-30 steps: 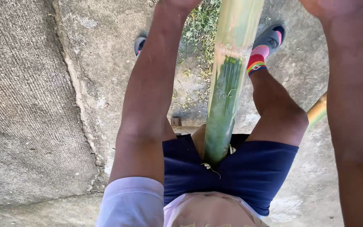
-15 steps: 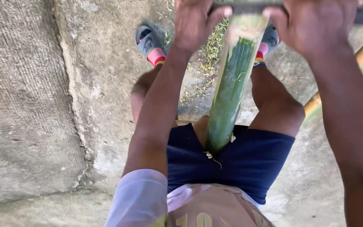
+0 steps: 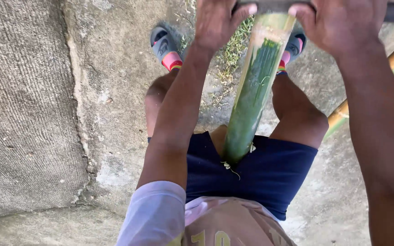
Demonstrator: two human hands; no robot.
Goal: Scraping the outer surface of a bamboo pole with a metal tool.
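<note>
The green bamboo pole (image 3: 251, 105) slants from between the thighs up to a grey bar (image 3: 274, 5) laid across its peeled top. The left hand (image 3: 220, 23) and right hand (image 3: 343, 23) each clamp 1 end. Concrete floor (image 3: 33, 114) lies open leftward; the frame's top edge cuts off the bar.

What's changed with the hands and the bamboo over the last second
Both hands came down the bamboo pole toward the body: a second ago they were cut off at the top edge, now the left hand and right hand show fully, gripping a dark bar across the pole. The pole stays between the legs, feet planted on the concrete.
</note>
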